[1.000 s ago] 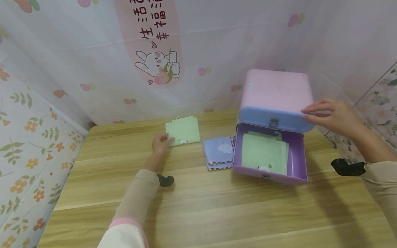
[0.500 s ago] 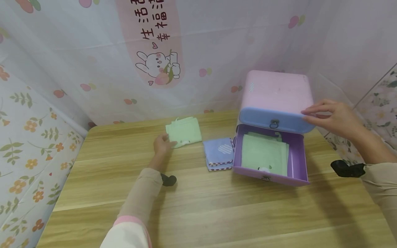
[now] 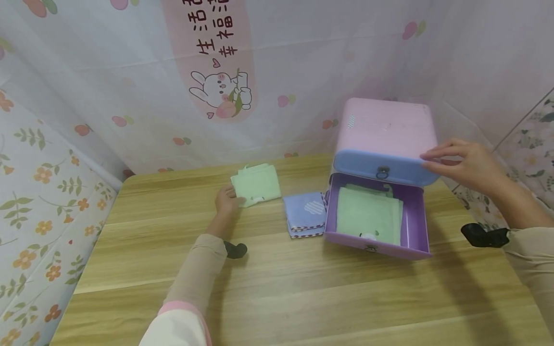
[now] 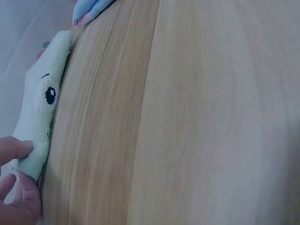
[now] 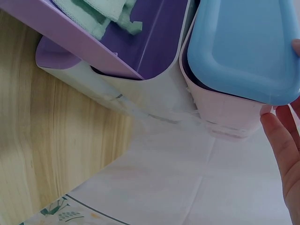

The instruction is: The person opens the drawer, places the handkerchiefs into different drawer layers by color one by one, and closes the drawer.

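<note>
My left hand (image 3: pixel 227 203) pinches the near left corner of a folded green towel (image 3: pixel 256 184) lying at the back of the table. The thumb lies on top of that corner and fingers sit under it in the left wrist view. Over on the right, my right hand (image 3: pixel 469 163) holds the right edge of the blue drawer (image 3: pixel 368 164) at the top of a small pink drawer box (image 3: pixel 389 122). Below it, the purple drawer (image 3: pixel 413 250) is pulled out. Inside lies another folded green towel (image 3: pixel 368 214) with an animal face at its near edge.
A folded blue towel (image 3: pixel 305 211) with a striped edge lies on the wooden table (image 3: pixel 277 293), right against the purple drawer's left side. Patterned cloth (image 3: pixel 294 57) hangs behind the table and along both sides.
The left hand and the green towel have shifted slightly right and nearer since a second ago, with hardly any movement in the last half second. The right hand stays on the blue drawer.
</note>
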